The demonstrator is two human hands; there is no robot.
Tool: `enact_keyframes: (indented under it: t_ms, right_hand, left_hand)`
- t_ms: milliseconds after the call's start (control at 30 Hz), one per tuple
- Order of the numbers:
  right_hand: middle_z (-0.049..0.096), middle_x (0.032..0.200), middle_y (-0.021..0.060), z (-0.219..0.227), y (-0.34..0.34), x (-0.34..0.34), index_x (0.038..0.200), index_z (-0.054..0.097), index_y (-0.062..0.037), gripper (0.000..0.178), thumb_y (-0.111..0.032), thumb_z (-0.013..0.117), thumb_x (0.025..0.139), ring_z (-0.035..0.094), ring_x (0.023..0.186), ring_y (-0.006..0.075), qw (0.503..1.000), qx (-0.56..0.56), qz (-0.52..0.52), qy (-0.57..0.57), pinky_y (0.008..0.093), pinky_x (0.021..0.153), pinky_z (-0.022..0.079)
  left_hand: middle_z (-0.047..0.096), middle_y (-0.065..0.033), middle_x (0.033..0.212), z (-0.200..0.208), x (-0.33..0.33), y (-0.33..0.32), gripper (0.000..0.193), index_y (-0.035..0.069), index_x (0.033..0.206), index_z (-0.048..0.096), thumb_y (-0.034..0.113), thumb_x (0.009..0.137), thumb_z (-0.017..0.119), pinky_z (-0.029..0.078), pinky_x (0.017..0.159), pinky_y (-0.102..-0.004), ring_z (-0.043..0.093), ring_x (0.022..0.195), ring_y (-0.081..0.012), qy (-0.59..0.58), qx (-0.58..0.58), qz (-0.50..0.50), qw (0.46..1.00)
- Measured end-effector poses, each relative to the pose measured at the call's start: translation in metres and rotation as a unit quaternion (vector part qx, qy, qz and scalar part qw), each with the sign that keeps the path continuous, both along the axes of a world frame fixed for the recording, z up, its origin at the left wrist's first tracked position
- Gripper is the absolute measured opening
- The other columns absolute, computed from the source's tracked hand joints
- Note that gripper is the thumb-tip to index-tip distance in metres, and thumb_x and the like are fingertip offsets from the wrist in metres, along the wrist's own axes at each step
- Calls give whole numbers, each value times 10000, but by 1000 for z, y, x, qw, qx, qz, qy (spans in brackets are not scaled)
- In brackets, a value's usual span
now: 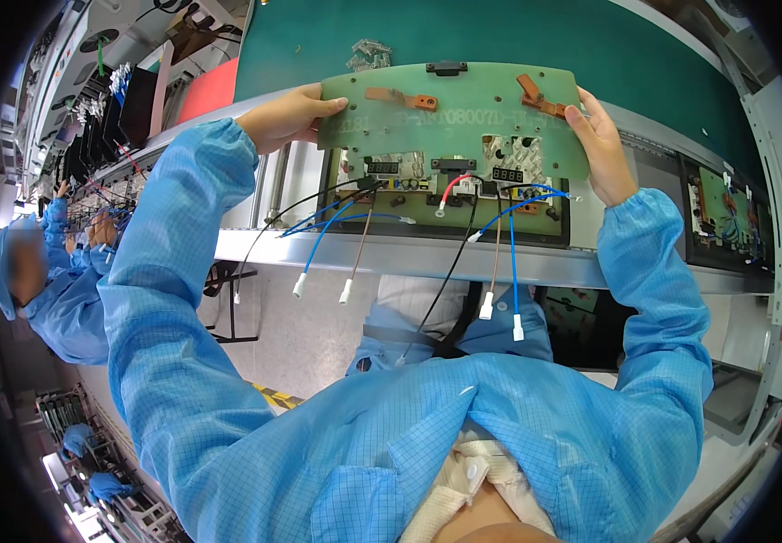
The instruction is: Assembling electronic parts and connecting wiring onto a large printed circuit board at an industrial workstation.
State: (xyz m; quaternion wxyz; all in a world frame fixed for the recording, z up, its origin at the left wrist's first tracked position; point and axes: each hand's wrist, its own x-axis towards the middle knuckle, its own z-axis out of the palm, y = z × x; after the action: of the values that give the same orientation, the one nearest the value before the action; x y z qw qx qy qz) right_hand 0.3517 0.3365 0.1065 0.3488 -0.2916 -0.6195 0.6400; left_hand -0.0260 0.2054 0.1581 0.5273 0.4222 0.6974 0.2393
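Observation:
A wide green board (pixel 463 118) with copper clamps and cut-out windows is held up by both hands over a black tray (pixel 450 231). My left hand (pixel 287 116) grips its left edge. My right hand (pixel 601 145) grips its right edge. Through the windows I see two small circuit boards with dark displays (pixel 383 168). Blue, black, red and brown wires (pixel 499 262) with white terminals hang from them over the bench edge. Both arms are in light blue sleeves.
A green conveyor belt (pixel 499 36) runs behind the board. Another black tray with a circuit board (pixel 725 213) sits at the right. At the left a person in blue (pixel 56 290) works along the line. The metal bench rail (pixel 409 258) crosses below the tray.

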Motion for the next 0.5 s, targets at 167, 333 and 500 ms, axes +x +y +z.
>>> enact_keyframes:
  t_ms: [167, 333, 500]
  right_hand:
    - [595, 1173, 98, -11, 11, -2, 1386, 328, -13, 588, -317, 565, 942, 585, 1004, 118, 1000, 11, 15, 21, 244, 838, 474]
    - [594, 1169, 107, -8, -1, -3, 1384, 320, -5, 583, -297, 567, 943, 589, 993, 119, 999, -1, 32, 2, 242, 830, 479]
    - [593, 1173, 105, 1, -11, -5, 1380, 326, -6, 567, -280, 564, 945, 585, 1012, 121, 999, -27, 18, 20, 239, 849, 471]
  left_hand:
    - [566, -9, 1151, 10, 7, -9, 395, 118, 1334, 428, 291, 982, 475, 470, 876, -323, 560, 1001, -106, -25, 14, 16, 999]
    - [564, -42, 1188, 7, 0, -17, 436, 100, 1351, 421, 309, 974, 487, 457, 917, -348, 565, 1042, -148, -10, -7, 22, 1000]
    - [565, -45, 1181, 3, -4, -14, 425, 87, 1332, 443, 310, 973, 488, 445, 924, -351, 552, 1047, -149, -11, -4, 16, 1000]
